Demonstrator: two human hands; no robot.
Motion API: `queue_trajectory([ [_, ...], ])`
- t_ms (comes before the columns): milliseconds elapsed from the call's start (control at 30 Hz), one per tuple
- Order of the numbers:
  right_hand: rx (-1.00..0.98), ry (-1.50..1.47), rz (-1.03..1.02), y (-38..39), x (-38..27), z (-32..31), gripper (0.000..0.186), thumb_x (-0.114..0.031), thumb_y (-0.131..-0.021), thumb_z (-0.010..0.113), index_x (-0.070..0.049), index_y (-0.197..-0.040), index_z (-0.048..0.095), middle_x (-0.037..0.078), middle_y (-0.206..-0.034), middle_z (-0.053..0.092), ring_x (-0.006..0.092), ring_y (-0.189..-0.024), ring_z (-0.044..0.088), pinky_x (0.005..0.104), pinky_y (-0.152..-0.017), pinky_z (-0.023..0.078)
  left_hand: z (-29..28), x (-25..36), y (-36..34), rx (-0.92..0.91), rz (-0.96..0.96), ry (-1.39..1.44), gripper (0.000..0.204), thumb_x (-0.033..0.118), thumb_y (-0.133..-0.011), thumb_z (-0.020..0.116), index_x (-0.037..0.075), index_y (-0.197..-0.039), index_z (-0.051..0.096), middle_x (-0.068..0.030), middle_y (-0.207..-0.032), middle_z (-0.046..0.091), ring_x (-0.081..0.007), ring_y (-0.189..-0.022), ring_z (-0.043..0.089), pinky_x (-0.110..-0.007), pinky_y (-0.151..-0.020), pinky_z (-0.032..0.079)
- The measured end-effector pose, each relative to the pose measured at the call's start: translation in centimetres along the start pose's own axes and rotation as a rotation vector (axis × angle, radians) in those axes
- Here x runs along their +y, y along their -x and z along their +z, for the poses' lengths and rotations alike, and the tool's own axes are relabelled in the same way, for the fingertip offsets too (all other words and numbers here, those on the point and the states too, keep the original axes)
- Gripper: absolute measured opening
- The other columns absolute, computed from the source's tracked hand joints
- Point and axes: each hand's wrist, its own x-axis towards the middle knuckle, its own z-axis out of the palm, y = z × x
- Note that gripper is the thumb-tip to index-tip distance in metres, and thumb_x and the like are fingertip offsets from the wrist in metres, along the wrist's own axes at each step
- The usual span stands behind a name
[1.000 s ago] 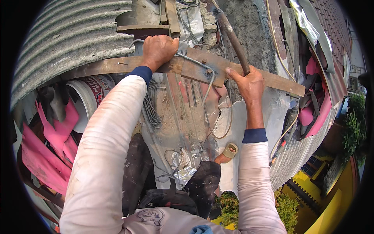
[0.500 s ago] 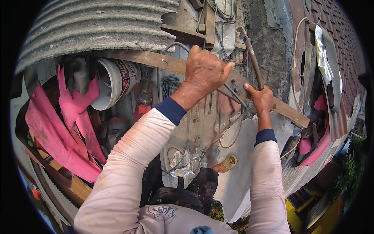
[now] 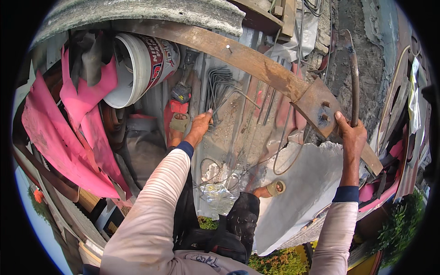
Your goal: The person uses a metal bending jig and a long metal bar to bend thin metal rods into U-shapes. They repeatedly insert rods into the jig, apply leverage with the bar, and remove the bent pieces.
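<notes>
My left hand [image 3: 200, 127] is closed on a thin bent steel rod [image 3: 235, 90], low beside a pile of similar bent rods [image 3: 217, 75]. Part of the held rod is lost among the others. On the right, my right hand [image 3: 353, 138] wraps round the lower end of a rusty metal bar [image 3: 353, 82], which stands upright with a hooked upper tip. Its thumb lies by the edge of a rusty steel plate [image 3: 318, 109] with two short pegs. That plate sits on a long wooden plank [image 3: 256, 66], with a nail standing in it, crossing in front of me.
A white bucket [image 3: 134, 68] lies tipped at the left, near pink sheeting [image 3: 55, 142]. A power tool [image 3: 180, 94] is beside my sandalled left foot [image 3: 179, 123]. Corrugated roofing [image 3: 137, 16] overhangs the far left. A grey metal sheet [image 3: 298, 183] lies near my right foot [image 3: 270, 188].
My left hand has moved from above the plank down to the rod pile, taking the bent rod there. My right hand and the bar have shifted right, and the plate shows fully.
</notes>
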Motion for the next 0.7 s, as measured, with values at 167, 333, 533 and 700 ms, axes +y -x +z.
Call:
queue_trajectory([
  [167,-0.043,0.002,0.015,0.1,0.0,-0.3,0.048,-0.046,-0.091,0.094,-0.004,-0.088,0.073,-0.003,-0.074,0.061,0.0077,-0.065,0.053,0.0258,-0.06,0.041,3.4,-3.0,-13.5,0.228,-0.182,0.293,0.063,0.059,-0.111,0.059,0.009,-0.073,0.067,0.0,-0.068,0.057,-0.0169,-0.067,0.051,-0.036,-0.071,0.043],
  [333,0.0,0.106,0.044,0.0,0.2,-0.3,0.05,-0.053,-0.095,0.089,-0.006,-0.095,0.075,-0.005,-0.075,0.06,0.0058,-0.064,0.048,0.0258,-0.059,0.036,4.7,-4.1,-18.8,0.357,-0.215,0.233,0.057,0.058,-0.11,0.058,0.006,-0.093,0.075,-0.0116,-0.091,0.076,-0.0293,-0.091,0.071,-0.044,-0.088,0.052],
  [533,-0.002,0.26,0.165,-0.1,-0.7,-0.8,0.051,-0.047,-0.096,0.09,0.0,-0.111,0.077,0.003,-0.09,0.073,0.0119,-0.081,0.068,0.0264,-0.076,0.052,4.9,-5.4,-15.7,0.7,0.217,-0.18,0.048,0.048,-0.1,0.077,0.001,-0.109,0.074,-0.0191,-0.099,0.076,-0.0415,-0.103,0.071,-0.051,-0.1,0.052],
  [700,-0.037,0.046,0.066,0.6,-0.3,-0.5,0.04,-0.038,-0.102,0.085,0.0,-0.105,0.073,0.0,-0.085,0.066,0.0104,-0.078,0.066,0.0272,-0.076,0.053,8.5,-4.1,-12.3,0.662,0.512,-0.358,0.032,0.034,-0.097,0.08,0.004,-0.107,0.075,-0.0122,-0.098,0.075,-0.0386,-0.101,0.071,-0.051,-0.094,0.055],
])
